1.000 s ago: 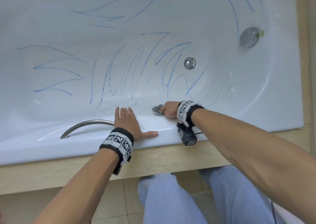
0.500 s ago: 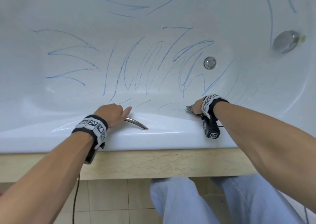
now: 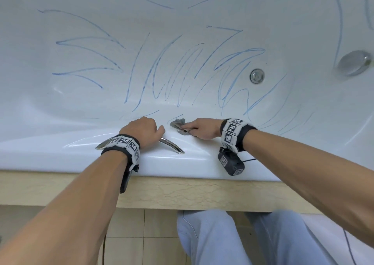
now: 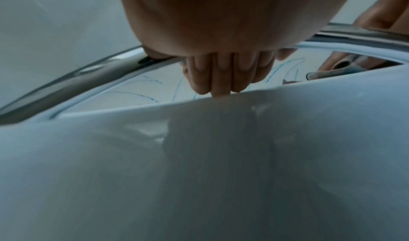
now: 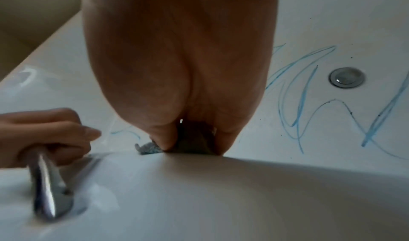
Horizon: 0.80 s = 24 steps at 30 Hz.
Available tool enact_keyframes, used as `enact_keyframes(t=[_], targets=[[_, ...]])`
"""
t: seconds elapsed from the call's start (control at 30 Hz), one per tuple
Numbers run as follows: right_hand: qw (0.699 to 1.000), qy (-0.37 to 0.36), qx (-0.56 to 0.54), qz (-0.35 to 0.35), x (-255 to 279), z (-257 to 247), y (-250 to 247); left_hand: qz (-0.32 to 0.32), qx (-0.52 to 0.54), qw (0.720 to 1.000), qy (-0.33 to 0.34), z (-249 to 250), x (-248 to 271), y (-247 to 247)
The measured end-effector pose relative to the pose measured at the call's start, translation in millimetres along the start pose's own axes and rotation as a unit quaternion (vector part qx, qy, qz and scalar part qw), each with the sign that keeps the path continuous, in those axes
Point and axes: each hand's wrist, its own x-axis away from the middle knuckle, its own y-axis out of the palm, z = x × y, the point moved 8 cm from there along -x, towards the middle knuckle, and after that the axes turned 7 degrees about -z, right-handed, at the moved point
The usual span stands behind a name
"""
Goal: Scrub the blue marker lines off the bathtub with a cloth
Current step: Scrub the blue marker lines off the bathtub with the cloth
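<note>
Head view: grey cloth (image 3: pixel 178 123) is pinched by the right hand (image 3: pixel 202 128) on the bathtub (image 3: pixel 60 107) near wall, beside blue marker lines (image 3: pixel 172 72); limp, light, best bunched. Left wrist: left hand (image 4: pixel 225 73) is curled round the grab bar (image 4: pixel 77 80). Right wrist: fingers (image 5: pixel 163 138) are seen closed on cloth.

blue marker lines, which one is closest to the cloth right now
The short stroke on the near tub wall, touching the grey cloth in the right hand. The bigger scribbles lie farther up.

Left hand (image 3: pixel 142 132) fisted, fingers (image 4: pixel 223 73) curled under — right hand (image 3: pixel 202 128) pinched, both forearms outstretched.
</note>
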Motion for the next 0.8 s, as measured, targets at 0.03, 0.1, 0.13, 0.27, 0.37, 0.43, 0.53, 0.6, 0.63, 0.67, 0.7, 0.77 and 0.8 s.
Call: enact_keyframes(t=[0.03, 0.1, 0.13, 0.27, 0.37, 0.43, 0.53, 0.6, 0.63, 0.67, 0.7, 0.77, 0.8], targets=[[1.000, -0.004, -0.008, 0.000, 3.1, 3.0, 1.1, -0.004, 0.005, 1.000, 0.002, 0.3, 0.2, 0.3], [1.000, 0.021, -0.013, -0.008, 10.1, 17.0, 2.1, -0.013, 0.013, 1.000, 0.004, 0.1, -0.1, 1.5], [0.999, 0.043, -0.015, -0.013, 13.6, 26.3, 2.7, -0.016, 0.015, 1.000, 0.004, -0.2, 0.0, 1.5], [0.990, 0.134, 0.023, -0.035, 16.7, 65.1, 6.9, -0.026, 0.020, 0.999, 0.001, -1.8, -2.5, 2.1], [0.989, 0.136, 0.026, -0.042, 18.0, 65.3, 5.9, -0.030, 0.020, 0.999, 0.002, -1.0, -4.4, 3.1], [0.996, 0.087, 0.009, -0.026, 18.5, 50.2, 4.4, -0.030, 0.022, 0.999, 0.000, -2.1, -4.5, 2.6], [1.000, 0.021, 0.014, -0.008, 18.7, 34.1, 7.1, -0.035, 0.029, 0.999, -0.002, -4.2, -3.5, 2.7], [1.000, 0.000, 0.013, -0.007, 14.0, 34.2, 8.6, -0.037, 0.032, 0.999, -0.003, -4.1, -3.0, 2.2], [1.000, -0.007, 0.014, -0.011, 9.9, 35.3, 8.1, -0.037, 0.032, 0.999, -0.003, -3.7, -2.7, 1.6], [1.000, -0.008, 0.019, -0.018, 2.1, 36.5, 6.9, -0.036, 0.032, 0.999, -0.004, -4.0, -2.4, 1.0], [0.999, -0.004, 0.027, -0.024, -7.0, 39.1, 5.2, -0.035, 0.033, 0.999, -0.006, -4.4, -2.1, 0.9], [0.997, 0.016, 0.058, -0.040, -27.9, 48.9, 1.0, -0.036, 0.033, 0.999, -0.010, -6.4, -2.5, 1.8], [0.995, 0.031, 0.080, -0.050, -38.4, 58.2, 0.0, -0.037, 0.032, 0.999, -0.011, -6.7, -3.1, 2.7]])
